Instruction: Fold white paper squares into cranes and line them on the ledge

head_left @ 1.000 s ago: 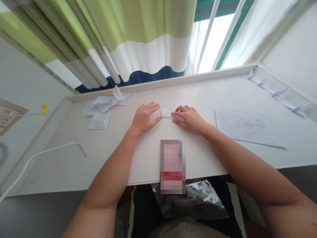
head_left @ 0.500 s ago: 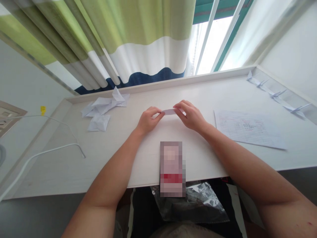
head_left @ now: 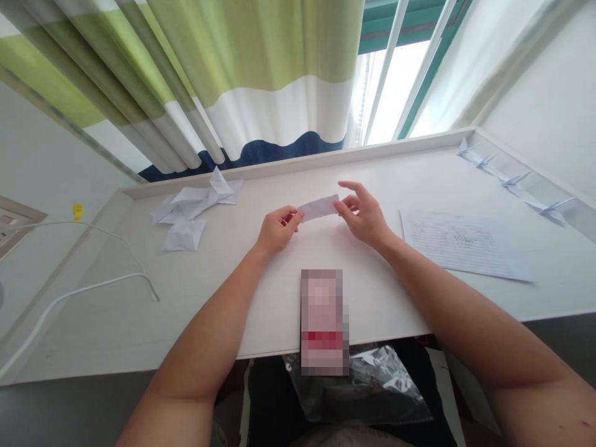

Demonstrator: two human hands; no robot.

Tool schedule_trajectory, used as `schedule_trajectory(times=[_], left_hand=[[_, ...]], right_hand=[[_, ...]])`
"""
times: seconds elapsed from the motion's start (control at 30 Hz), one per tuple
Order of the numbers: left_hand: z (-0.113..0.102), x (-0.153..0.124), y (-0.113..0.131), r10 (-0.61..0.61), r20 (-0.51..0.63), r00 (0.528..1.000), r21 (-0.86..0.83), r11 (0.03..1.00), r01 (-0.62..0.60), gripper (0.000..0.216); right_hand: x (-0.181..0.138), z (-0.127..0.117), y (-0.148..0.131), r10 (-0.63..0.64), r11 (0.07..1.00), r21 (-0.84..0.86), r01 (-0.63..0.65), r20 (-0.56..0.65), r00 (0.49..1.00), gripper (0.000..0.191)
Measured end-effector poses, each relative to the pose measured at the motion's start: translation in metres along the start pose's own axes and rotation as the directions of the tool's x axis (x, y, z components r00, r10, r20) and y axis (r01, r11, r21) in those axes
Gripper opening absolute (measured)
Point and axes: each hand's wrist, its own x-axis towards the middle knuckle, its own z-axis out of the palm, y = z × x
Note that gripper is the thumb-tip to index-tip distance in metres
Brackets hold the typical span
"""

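A folded strip of white paper is stretched between my hands just over the middle of the table. My left hand pinches its left end between thumb and fingers. At the right end, the thumb and bent fingers of my right hand close on the corner, while the index finger is raised off the paper. The strip's broad face is turned toward me. Below my hands, a phone-shaped object with a blurred-out face lies at the table's near edge.
Folded white papers are heaped at the back left. A written-on lined sheet lies on the right, with several folded paper shapes along the right edge. A white cable crosses the left side. Clear plastic covers my lap.
The strip has tilted so more of its face shows, and its right end is higher. My right index finger has lifted away from the paper. The view has shifted slightly.
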Motion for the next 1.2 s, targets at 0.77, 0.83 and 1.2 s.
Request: schedule_trajectory(times=[0.77,0.83,1.2], left_hand=[[0.018,0.002,-0.006,-0.151,0.022,0.988,-0.545,0.827,0.139,0.041],[0.019,0.002,-0.005,-0.177,0.065,0.982,-0.587,0.789,0.181,0.038],[0.018,-0.001,-0.001,-0.138,0.201,0.970,-0.636,0.735,0.236,0.039]], right_hand=[[-0.004,0.016,-0.013,0.094,0.805,0.558,-0.200,0.213,0.972,0.042],[-0.004,0.019,-0.014,0.094,0.791,0.580,-0.193,0.197,0.976,0.042],[-0.007,0.025,-0.017,0.145,0.672,0.687,-0.279,0.247,0.958,0.049]])
